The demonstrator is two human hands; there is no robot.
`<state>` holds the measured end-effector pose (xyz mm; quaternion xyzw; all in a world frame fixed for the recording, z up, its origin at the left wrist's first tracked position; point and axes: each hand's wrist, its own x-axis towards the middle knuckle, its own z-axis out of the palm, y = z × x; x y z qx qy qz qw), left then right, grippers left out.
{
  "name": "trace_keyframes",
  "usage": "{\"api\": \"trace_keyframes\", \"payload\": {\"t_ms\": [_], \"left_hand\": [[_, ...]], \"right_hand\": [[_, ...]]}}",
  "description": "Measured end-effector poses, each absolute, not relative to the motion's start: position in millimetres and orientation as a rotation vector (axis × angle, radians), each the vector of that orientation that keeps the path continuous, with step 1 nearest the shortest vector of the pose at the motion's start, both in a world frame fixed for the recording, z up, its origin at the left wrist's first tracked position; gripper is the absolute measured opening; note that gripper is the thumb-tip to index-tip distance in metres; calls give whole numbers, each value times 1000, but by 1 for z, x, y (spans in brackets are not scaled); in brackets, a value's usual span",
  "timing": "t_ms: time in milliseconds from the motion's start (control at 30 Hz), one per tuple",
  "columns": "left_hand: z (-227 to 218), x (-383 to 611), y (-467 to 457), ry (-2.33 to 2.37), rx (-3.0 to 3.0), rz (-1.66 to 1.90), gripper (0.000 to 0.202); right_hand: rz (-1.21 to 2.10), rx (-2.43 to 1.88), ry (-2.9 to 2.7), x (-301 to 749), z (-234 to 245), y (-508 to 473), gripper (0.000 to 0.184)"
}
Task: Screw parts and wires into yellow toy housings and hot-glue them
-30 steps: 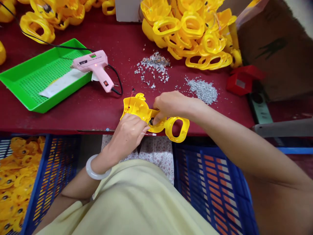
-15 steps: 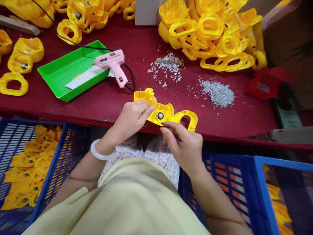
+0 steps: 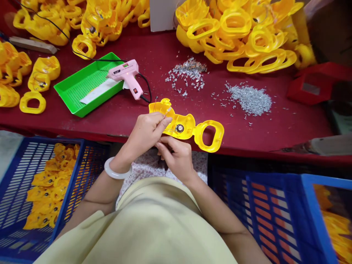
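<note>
Dark red bench (image 3: pixel 275 132) runs across my view, and the yellow casing (image 3: pixel 187 126), duck-shaped with a ring handle, sits just over its front edge. From my remote seat, the main change I see is the right hand (image 3: pixel 176 157): it has slid in close beside the left hand (image 3: pixel 144 132), under the casing's lower edge. Its fingers are curled and pinched together, but I cannot tell whether they hold anything. The left hand is clenched around the casing's narrower end. A round metal disc (image 3: pixel 180 128) sits mid-casing, just right of that hand. Beyond the casing lie a pink glue gun (image 3: pixel 128 75), a green tray (image 3: pixel 82 112) and two heaps of silver pieces (image 3: pixel 249 99). Below and left of it stands a blue crate (image 3: pixel 93 157) of yellow parts.
</note>
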<state>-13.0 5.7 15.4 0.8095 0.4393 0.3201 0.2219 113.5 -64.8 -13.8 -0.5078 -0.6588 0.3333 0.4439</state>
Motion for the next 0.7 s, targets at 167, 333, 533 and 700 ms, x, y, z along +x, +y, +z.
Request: {"api": "trace_keyframes", "payload": {"t_ms": [167, 333, 533, 700], "left_hand": [[20, -12, 6, 1245, 2315, 907, 34], [23, -12, 5, 1216, 2414, 930, 28], [20, -15, -7, 1390, 2574, 1062, 22], [8, -17, -30, 1460, 2612, 1070, 18]], "right_hand": [[864, -1310, -2047, 175, -23, -96, 18], [460, -2260, -2530, 251, -41, -151, 31], [136, -2124, -2244, 261, -29, -164, 14], [-117, -1873, -1671, 245, -11, -125, 9]]}}
